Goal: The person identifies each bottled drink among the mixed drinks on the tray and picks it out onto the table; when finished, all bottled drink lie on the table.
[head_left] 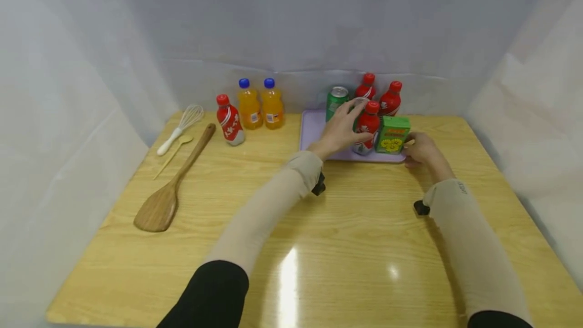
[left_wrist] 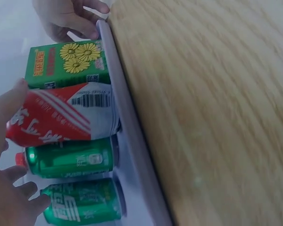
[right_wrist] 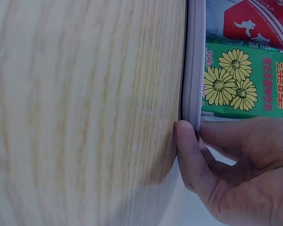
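Note:
A lilac tray [head_left: 311, 128] carries green cans [head_left: 335, 104], red bottles [head_left: 390, 99] and a green drink carton [head_left: 392, 135] with yellow flowers. My left hand [head_left: 339, 130] reaches over the tray with fingers spread around the front red bottle [left_wrist: 61, 115]. Its thumb lies by that bottle and the carton, and its other fingers are close to the green cans [left_wrist: 82, 200]. At the tray's front right corner, my right hand [right_wrist: 245, 165] pinches the tray rim [right_wrist: 193, 70] between thumb and fingers, right beside the carton.
Left of the tray stand another red bottle [head_left: 231, 123] and two orange drink bottles [head_left: 272, 108] with blue caps. A whisk [head_left: 179, 128], a small yellow spoon [head_left: 175, 153] and a wooden spatula [head_left: 166, 199] lie on the table's left side. White sheeting [head_left: 296, 29] hangs behind.

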{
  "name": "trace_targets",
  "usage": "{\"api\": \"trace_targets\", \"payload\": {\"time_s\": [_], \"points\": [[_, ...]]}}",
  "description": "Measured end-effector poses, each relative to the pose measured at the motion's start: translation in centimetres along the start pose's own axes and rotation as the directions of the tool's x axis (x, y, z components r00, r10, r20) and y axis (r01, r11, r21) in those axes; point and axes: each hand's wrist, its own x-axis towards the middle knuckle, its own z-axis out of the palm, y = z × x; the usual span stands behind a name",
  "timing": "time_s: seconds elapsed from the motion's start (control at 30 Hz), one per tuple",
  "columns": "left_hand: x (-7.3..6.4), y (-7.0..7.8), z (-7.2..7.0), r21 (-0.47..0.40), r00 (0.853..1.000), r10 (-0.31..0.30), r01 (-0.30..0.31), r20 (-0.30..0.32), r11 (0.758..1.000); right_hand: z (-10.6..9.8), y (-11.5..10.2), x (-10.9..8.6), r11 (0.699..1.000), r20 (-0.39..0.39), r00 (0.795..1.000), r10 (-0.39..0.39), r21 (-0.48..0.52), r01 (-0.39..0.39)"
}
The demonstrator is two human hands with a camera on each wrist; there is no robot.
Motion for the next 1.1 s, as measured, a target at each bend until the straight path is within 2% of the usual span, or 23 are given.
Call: {"api": "trace_targets", "payload": {"time_s": [0.2,0.33,0.6,0.7,0.9,1.1], "points": [[0.1,0.1,0.7,-0.048,0.999,-0.03,0.028,-0.036,0.998,0.1,-0.2,-0.1,1.0,0.0,1.0,0.005,0.007,-0.005],[0.1,0.1,0.8,-0.028,0.996,-0.034,0.032,-0.077,0.999,0.0,-0.3,-0.1,1.0,0.0,1.0,0.006,0.009,-0.006],[-0.4,0.5,0.8,0.126,0.991,0.041,-0.025,-0.128,0.992,0.0,-0.2,-0.1,1.0,-0.007,1.0,0.001,-0.007,-0.001],[-0.7,0.5,0.8,0.141,0.986,0.076,-0.055,-0.151,0.988,0.1,-0.3,-0.2,1.0,-0.012,1.0,0.001,-0.009,-0.001],[-1.0,0.8,0.3,0.108,0.983,0.077,-0.059,-0.168,0.992,0.2,-0.4,-0.3,1.0,-0.015,1.0,0.003,-0.004,-0.003],[-1.3,1.2,-0.9,0.01,0.987,0.064,-0.063,-0.146,0.998,0.1,-0.4,-0.4,1.0,-0.011,1.0,0.006,-0.001,-0.006]]}}
